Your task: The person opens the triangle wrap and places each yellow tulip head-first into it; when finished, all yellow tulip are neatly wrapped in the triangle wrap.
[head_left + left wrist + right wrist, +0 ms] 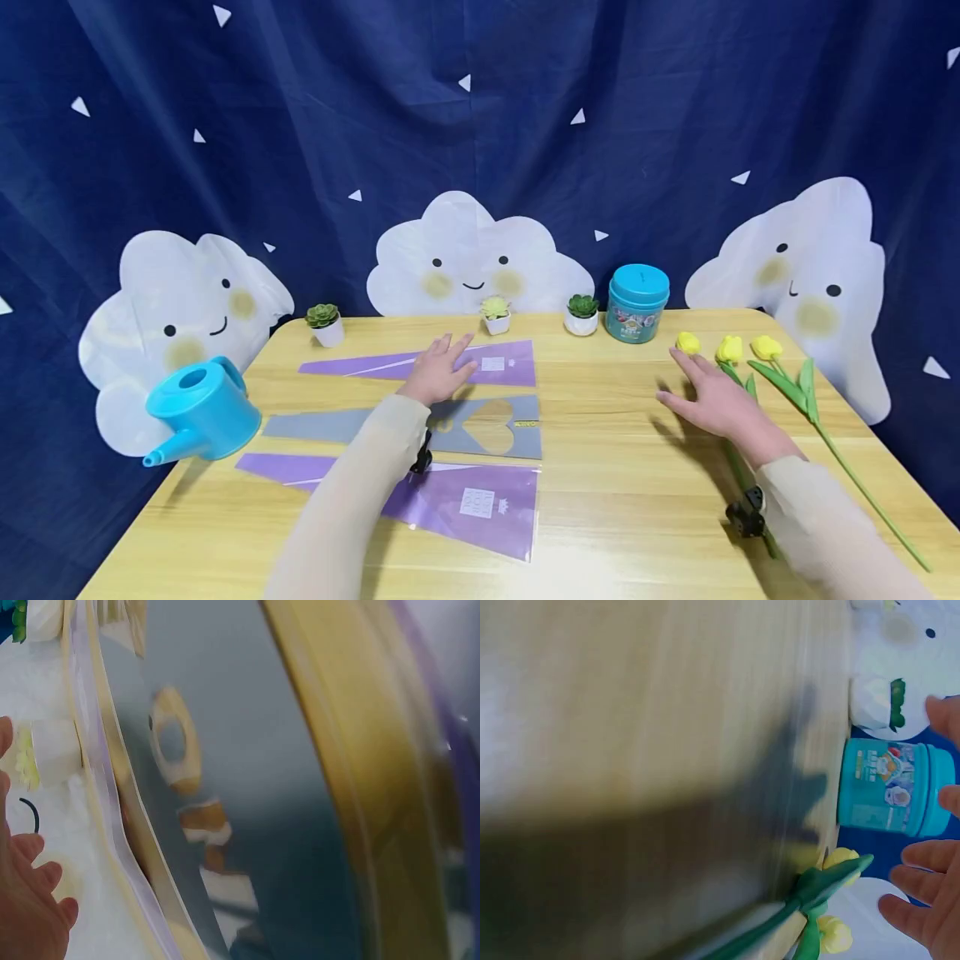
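Note:
My left hand (438,372), fingers spread and holding nothing, is over the far purple flower sleeve (519,363). Below it lies a grey sleeve (528,446) with a heart-shaped window, and nearer me a second purple sleeve (510,508). At the right, my right hand (712,402) is held above the table with its fingers extended, partly covering long-stemmed yellow artificial tulips. One tulip (767,347) lies fully in sight to the right of that hand. The right wrist view shows the hand (934,889) apart from the tulip leaves (821,883).
A blue watering can (202,408) stands at the left edge. Along the back are potted succulents (327,333), (497,321), (582,323) and a teal lidded jar (637,304). Behind the table (600,467) hangs a dark blue curtain (525,150) with clouds.

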A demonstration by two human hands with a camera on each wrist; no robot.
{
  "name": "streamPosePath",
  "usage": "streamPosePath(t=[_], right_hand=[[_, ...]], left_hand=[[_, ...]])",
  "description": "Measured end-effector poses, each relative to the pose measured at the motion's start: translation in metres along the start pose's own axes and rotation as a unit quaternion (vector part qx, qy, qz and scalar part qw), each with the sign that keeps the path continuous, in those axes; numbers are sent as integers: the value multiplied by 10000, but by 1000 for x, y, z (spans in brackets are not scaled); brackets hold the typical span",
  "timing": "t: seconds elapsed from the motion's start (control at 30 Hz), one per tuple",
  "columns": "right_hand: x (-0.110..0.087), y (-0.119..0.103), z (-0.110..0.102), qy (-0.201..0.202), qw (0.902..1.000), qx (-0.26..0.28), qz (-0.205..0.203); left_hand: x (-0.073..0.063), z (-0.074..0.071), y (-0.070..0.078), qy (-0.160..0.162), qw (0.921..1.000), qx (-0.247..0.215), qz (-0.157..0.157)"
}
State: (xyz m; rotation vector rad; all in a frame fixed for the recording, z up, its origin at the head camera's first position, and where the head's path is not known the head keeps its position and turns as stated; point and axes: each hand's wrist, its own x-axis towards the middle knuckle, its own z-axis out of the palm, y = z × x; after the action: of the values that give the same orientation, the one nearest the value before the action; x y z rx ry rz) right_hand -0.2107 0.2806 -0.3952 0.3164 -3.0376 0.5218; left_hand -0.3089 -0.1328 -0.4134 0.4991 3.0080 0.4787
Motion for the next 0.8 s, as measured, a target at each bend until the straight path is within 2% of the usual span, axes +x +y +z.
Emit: streamPosePath(t=[0.17,0.3,0.47,0.63,0.8], right_hand=[[-18,4,1,-46,9998,198,11],[-30,10,7,-148,9992,322,172],[-44,16,11,-63,9987,441,243],[-56,18,13,7,9968,676,429],[-65,19,17,96,9943,878,593]], left_hand=[[6,5,8,-213,9989,-326,264],[10,9,12,-264,9967,-609,468],[14,11,18,-256,9954,-689,610],[24,14,24,-210,9956,-718,561],[31,17,27,-256,9958,-816,330]])
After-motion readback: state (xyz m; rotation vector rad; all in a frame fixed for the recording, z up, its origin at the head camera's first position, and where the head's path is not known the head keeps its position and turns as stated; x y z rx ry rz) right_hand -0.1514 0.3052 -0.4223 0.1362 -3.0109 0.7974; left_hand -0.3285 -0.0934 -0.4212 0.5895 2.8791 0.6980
